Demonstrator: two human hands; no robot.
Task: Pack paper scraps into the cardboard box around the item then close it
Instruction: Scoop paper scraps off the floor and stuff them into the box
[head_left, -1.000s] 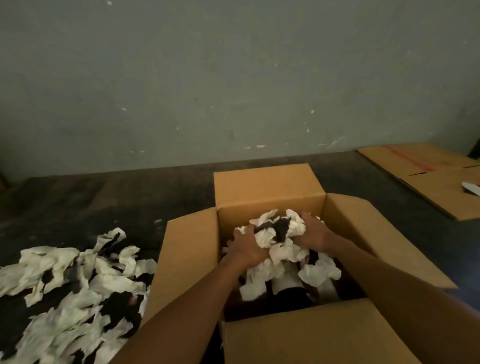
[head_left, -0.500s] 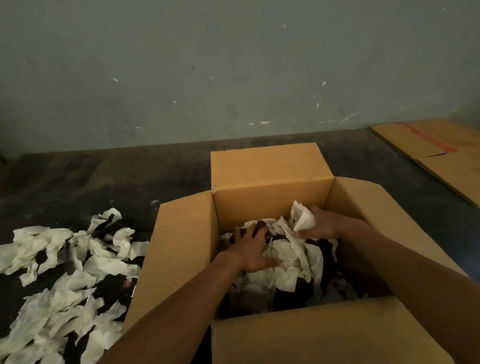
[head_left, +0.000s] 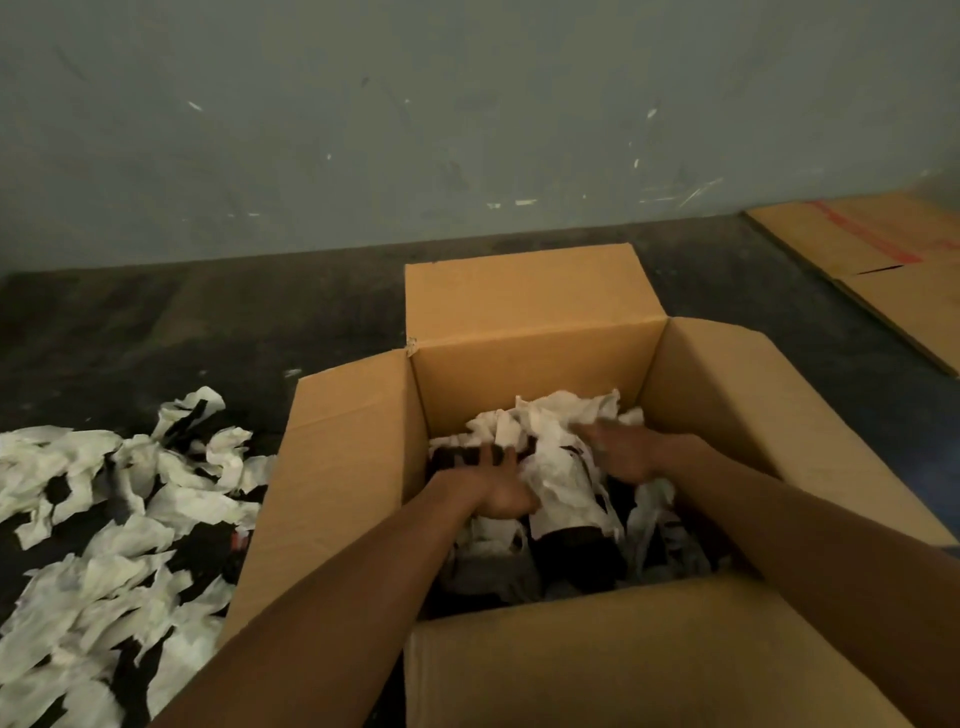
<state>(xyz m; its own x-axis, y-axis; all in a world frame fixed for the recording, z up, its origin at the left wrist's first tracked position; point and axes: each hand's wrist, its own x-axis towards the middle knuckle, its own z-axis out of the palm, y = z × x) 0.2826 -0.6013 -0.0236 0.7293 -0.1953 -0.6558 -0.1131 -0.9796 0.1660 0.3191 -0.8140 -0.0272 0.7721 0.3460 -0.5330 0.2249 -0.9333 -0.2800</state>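
Both hands now flat, fingers spread: left hand (head_left: 498, 486) and right hand (head_left: 621, 454) press paper scraps (head_left: 563, 441) lower into cardboard box (head_left: 530, 364), right no longer pinching one.

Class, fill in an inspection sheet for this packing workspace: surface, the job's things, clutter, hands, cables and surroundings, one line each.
Surface: dark floor, stained and worn.
Job's things: cardboard box with all four flaps open; paper scraps in box lie over a dark item, only partly visible.
Clutter: loose paper scraps spread on the floor left of the box; flattened cardboard with red tape at far right.
Hands: left hand and right hand inside the box, fingers straight, pressing on the scraps.
Cables: nothing seen.
Surroundings: scuffed grey-blue wall behind the floor.
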